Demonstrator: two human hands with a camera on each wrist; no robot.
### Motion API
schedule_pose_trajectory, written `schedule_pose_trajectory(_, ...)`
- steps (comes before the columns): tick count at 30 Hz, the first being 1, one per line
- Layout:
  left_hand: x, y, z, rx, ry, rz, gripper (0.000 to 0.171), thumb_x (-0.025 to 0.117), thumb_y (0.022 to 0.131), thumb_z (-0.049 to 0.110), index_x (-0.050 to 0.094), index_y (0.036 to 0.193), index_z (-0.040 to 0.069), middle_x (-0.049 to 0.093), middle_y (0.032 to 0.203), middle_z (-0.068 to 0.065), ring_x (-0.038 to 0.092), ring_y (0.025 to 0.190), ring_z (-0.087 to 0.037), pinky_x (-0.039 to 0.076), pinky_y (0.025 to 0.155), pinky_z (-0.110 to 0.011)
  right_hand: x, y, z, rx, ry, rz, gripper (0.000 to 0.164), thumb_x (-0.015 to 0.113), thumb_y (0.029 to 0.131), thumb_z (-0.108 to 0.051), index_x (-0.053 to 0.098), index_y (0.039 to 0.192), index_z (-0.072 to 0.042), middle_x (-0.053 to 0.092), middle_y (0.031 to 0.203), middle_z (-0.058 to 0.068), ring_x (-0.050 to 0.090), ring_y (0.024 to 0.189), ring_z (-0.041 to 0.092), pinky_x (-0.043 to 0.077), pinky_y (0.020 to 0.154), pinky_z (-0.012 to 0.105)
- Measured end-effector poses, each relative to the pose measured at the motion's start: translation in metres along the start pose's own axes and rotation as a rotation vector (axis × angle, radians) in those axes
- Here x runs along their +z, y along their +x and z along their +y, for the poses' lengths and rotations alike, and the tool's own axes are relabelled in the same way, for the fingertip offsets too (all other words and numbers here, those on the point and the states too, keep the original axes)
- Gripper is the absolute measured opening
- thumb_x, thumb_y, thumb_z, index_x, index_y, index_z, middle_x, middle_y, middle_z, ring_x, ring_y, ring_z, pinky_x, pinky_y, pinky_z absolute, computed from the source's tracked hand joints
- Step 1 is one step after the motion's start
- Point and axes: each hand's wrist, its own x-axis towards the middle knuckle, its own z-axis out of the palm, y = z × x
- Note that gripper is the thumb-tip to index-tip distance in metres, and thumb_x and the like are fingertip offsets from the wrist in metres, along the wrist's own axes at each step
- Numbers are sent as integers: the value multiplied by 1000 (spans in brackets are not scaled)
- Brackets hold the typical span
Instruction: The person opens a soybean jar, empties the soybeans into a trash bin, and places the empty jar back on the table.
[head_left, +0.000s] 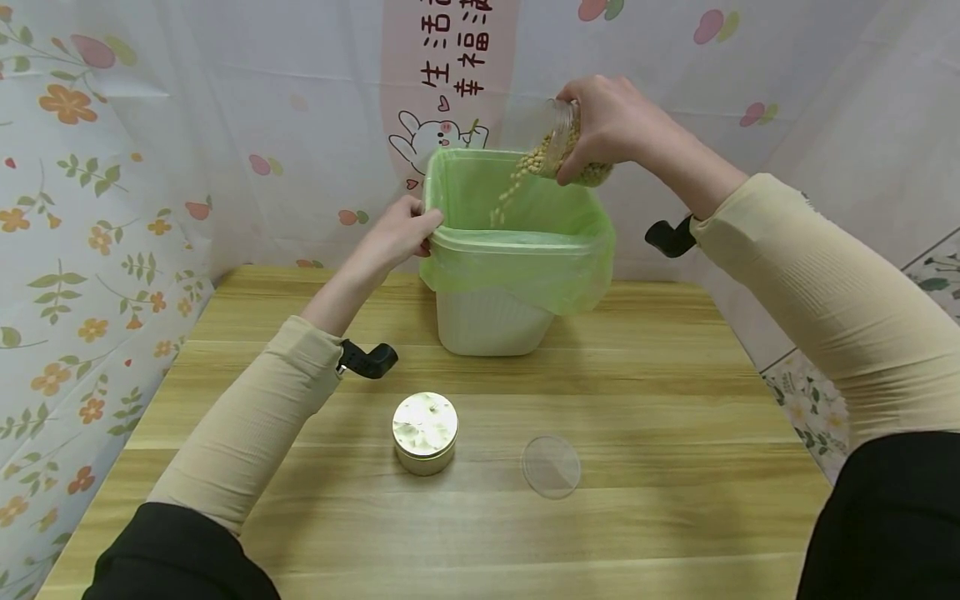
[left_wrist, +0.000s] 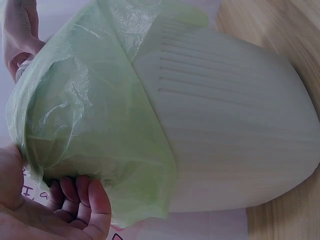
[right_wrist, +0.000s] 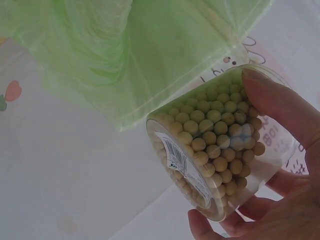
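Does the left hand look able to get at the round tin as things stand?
Probably yes, though it would first have to let go: the left hand holds the lined bin by its rim. Nothing visible stands between that hand and the round tin on the table.

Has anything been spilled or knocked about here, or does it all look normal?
Nothing looks spilled or damaged. Small yellowish balls pour from the tipped jar into the lined white bin; none show loose on the table. The one oddity, perhaps: the bin stands on a tabletop, while bins usually sit on floors.
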Motion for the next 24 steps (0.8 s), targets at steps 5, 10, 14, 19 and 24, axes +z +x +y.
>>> schedule_pose_trajectory(5,1,-1,1,-4,-2,-3,26,44,100,23,47,116,2,52,107,-8,54,93,-18,55,97,-40,0,0,0,-5,-12,0,101,87,75,-23,35,158,-1,55,137,25,55,114,37,53,95,50)
schedule_pose_trajectory(10,1,-1,3,-16,0,-2,25,43,101,23,46,116,3,52,106,-7,54,93,-18,54,97,-39,-1,1,-1,-13,-39,6,103,88,74,-24,34,158,-2,56,137,24,54,114,37,52,97,51)
schedule_pose_trajectory(14,1,-1,3,-26,6,-1,29,43,101,24,46,120,2,52,108,-7,54,94,-18,55,95,-35,-1,1,-1,-16,-52,8,103,88,73,-23,34,159,-2,56,138,25,54,114,37,51,99,53)
schedule_pose_trajectory(19,3,0,3,-35,12,5,35,44,102,25,45,126,1,53,108,-6,55,94,-17,55,93,-32,0,1,0,-31,-56,11,103,88,73,-22,35,158,-1,56,141,25,54,116,39,50,99,54)
schedule_pose_trajectory(24,5,-1,4,-35,14,11,34,44,101,25,45,125,1,52,107,-7,54,94,-17,55,92,-32,0,1,1,-34,-64,11,104,88,73,-22,33,159,-3,56,143,25,54,114,39,49,100,56)
